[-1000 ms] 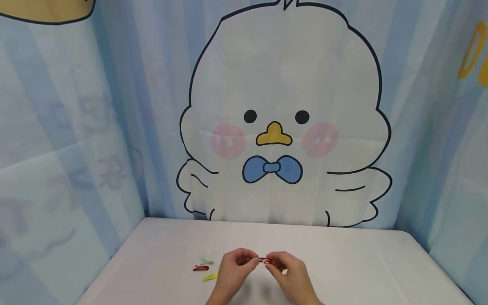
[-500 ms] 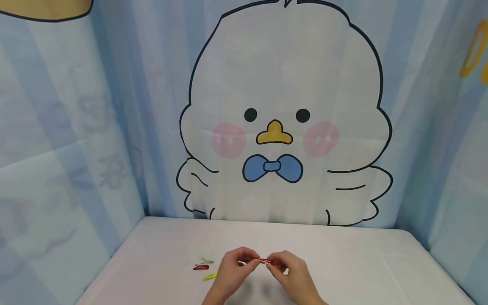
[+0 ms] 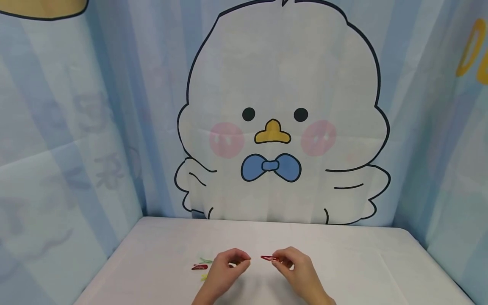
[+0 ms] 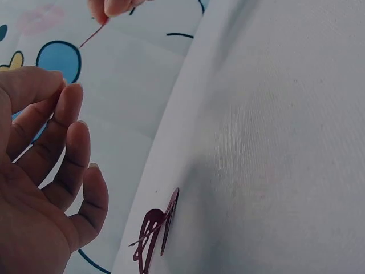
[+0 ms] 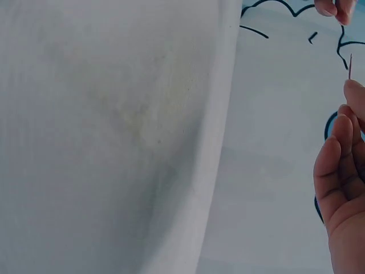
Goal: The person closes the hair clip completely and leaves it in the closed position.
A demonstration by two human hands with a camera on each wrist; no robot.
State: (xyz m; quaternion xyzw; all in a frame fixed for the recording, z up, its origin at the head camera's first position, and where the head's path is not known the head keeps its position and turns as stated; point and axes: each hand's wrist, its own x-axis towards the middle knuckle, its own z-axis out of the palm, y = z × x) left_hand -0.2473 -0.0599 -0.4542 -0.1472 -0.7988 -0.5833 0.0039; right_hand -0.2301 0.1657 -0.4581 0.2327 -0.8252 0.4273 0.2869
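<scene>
A small red hair clip (image 3: 268, 258) is held in the air above a white bench (image 3: 362, 262), pinched between the thumb and forefinger of a person's right hand (image 3: 299, 269). From the head view it is narrow and glossy, a slim elongated loop with a pale slit along its length. It lies nearly level, its free end pointing toward the left hand (image 3: 226, 271). Both wrist views catch it almost edge-on, as a thin red line, slightly bent in the left one; its other end is hidden by the gripping fingers.

The left hand is near the clip but apart from it. Its thumb and forefinger tips come together with nothing visible between them, and the remaining fingers are relaxed and loosely bent.

On the bench, beside the left hand on its outer side, lie three small items. A dark red clip (image 3: 199, 267) sits farthest out; the left wrist view shows overlapping slender parts and a teardrop frame with cut-outs, though whether this is one clip or two is unclear. Just beyond it is a thin pale green clip (image 3: 206, 261). Nearer the person is a yellow clip (image 3: 204, 277), mostly hidden by the left hand. Behind the bench hangs a pale blue striped curtain (image 3: 160, 127), printed with a large white bird (image 3: 286, 76) wearing a blue bow tie (image 3: 271, 166).
</scene>
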